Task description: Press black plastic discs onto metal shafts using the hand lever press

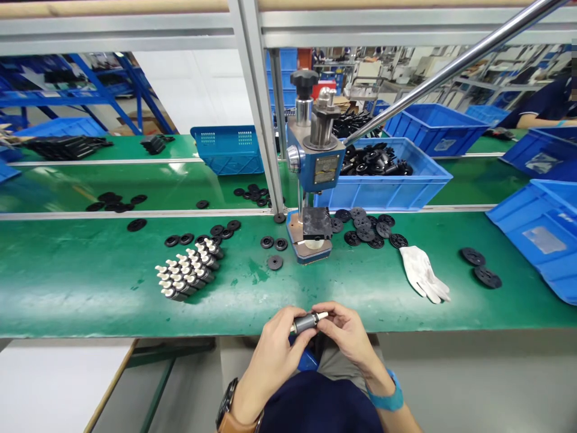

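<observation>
Just over the bench's front edge, my left hand (280,347) grips a dark grey cylindrical part with a white tip (305,323). My right hand (345,332) pinches the same part near its white-tipped end, thumb below and fingers above. The part lies nearly level between both hands. To the left on the green bench (112,270), a tight group of similar white-tipped cylinders (189,269) stands upright. Ahead of my hands is a blue hand press (315,168) with a black block on its base. Several black discs (274,262) lie near the press.
A long metal lever (451,66) slants up to the right from the press. A white glove (422,273) and more black discs (363,225) lie right of it. Behind stands a blue bin of black parts (383,186); another blue bin (541,234) sits far right. A person's arm (541,119) shows beyond.
</observation>
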The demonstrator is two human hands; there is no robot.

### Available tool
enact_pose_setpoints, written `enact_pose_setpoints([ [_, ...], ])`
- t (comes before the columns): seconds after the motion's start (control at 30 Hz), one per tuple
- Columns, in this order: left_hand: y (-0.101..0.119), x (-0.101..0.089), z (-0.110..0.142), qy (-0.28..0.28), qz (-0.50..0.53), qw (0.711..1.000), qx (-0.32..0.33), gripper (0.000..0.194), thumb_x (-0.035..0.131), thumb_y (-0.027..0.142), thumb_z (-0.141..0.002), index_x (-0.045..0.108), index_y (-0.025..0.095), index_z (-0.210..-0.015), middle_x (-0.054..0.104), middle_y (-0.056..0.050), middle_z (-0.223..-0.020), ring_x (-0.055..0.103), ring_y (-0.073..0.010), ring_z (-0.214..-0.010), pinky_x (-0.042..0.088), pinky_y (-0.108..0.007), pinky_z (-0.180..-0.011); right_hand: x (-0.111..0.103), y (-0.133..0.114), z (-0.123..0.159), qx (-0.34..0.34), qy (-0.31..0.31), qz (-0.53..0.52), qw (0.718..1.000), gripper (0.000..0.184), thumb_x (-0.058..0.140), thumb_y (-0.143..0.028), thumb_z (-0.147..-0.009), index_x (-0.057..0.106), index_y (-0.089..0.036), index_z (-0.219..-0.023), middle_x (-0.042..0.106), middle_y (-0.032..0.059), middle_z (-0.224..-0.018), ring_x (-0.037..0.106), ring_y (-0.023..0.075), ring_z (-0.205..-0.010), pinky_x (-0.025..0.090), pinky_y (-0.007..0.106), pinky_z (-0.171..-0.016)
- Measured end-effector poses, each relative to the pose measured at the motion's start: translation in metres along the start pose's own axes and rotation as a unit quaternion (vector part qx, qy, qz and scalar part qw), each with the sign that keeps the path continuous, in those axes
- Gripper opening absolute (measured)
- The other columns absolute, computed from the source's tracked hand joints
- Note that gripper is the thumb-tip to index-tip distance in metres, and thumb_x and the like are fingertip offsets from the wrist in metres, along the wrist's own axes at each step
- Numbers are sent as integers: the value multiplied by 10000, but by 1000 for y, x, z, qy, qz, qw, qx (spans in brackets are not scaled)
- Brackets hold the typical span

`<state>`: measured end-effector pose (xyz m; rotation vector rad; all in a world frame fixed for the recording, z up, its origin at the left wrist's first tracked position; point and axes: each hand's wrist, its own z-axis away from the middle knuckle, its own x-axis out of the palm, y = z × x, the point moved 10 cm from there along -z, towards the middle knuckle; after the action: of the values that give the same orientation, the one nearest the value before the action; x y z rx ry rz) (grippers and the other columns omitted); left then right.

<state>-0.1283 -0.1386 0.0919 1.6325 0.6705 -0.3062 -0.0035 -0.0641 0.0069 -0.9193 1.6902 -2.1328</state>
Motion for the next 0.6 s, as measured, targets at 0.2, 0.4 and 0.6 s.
enact_pose_setpoints([
  [0.2, 1, 3, 1, -12, -13, 1000, 2, 122, 680, 280, -961, 660, 243, -1076, 763, -47, -951, 722, -225, -843, 560, -319, -774, -4, -1, 2, -9, 13, 30, 999, 423, 854, -529, -810, 814, -188, -1057, 811, 80, -943, 753, 200, -829, 614, 307, -788],
  [0.4, -3, 4, 0, -17, -2, 1000, -21, 96, 692, 307, -945, 668, 247, -1015, 772, -42, -889, 721, -219, -762, 567, -311, -723, -1, -18, 4, -86, 14, 76, 993, 329, 814, -524, -856, 850, -234, -1008, 818, 96, -1010, 779, 221, -910, 631, 311, -812],
  [0.6, -14, 7, 3, -28, 1, 998, -49, 93, 673, 317, -956, 660, 252, -1023, 769, -42, -891, 717, -222, -752, 564, -322, -735, 4, -32, 2, -106, -20, 128, 986, 364, 771, -540, -891, 842, -241, -1086, 819, 96, -1020, 785, 215, -896, 644, 308, -795],
])
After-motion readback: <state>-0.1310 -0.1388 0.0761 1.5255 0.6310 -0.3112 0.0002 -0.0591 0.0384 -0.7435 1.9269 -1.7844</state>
